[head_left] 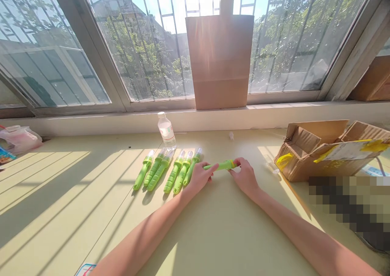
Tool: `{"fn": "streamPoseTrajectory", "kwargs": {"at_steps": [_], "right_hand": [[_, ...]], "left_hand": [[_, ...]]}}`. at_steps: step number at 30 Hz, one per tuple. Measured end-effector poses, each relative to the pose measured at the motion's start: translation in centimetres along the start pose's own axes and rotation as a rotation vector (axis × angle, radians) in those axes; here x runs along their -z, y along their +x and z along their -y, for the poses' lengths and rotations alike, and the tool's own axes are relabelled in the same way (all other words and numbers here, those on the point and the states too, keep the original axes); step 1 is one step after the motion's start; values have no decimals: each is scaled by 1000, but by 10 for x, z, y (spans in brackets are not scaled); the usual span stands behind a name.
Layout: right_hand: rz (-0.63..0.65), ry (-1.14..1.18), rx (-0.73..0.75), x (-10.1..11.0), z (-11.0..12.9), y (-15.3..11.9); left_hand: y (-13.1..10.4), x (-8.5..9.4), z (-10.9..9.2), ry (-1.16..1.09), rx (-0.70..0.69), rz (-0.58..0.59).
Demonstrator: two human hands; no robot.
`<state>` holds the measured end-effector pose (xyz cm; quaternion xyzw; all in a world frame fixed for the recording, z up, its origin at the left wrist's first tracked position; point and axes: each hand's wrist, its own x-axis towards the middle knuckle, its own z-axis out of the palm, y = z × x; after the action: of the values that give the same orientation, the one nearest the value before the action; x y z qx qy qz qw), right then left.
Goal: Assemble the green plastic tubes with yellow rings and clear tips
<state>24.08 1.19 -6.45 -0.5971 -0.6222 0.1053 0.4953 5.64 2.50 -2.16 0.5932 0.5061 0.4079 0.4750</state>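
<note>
Between my two hands a green plastic stick (223, 166) lies nearly level above the table, with a yellowish ring near its right end. My left hand (201, 176) is closed on its left end, thumb along the top. At the right end, the fingers of my right hand (245, 174) pinch the stick by the yellowish ring. Just left of my left hand, several similar green sticks with clear tips (159, 171) lie side by side on the table, the nearest partly behind that hand. What the held stick is for cannot be made out.
A clear water bottle (166, 130) stands behind the row. An open cardboard box (329, 158) sits on the right, near a small clear plastic piece (271, 164). A pink plastic bag (21, 139) is at far left. A cardboard sheet (221, 62) leans against the window.
</note>
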Motion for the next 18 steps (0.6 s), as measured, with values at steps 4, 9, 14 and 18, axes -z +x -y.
{"fn": "streamPoseTrajectory", "kwargs": {"at_steps": [4, 9, 14, 18], "right_hand": [[-39, -25, 44, 1, 2, -1], [-63, -32, 68, 2, 3, 0], [-74, -42, 82, 2, 3, 1], [-50, -63, 66, 1, 2, 1]], "left_hand": [[-1, 1, -4, 15, 32, 27], [-4, -2, 0, 22, -59, -4], [-8, -4, 3, 54, -211, -75], [-10, -6, 5, 160, -237, -114]]}}
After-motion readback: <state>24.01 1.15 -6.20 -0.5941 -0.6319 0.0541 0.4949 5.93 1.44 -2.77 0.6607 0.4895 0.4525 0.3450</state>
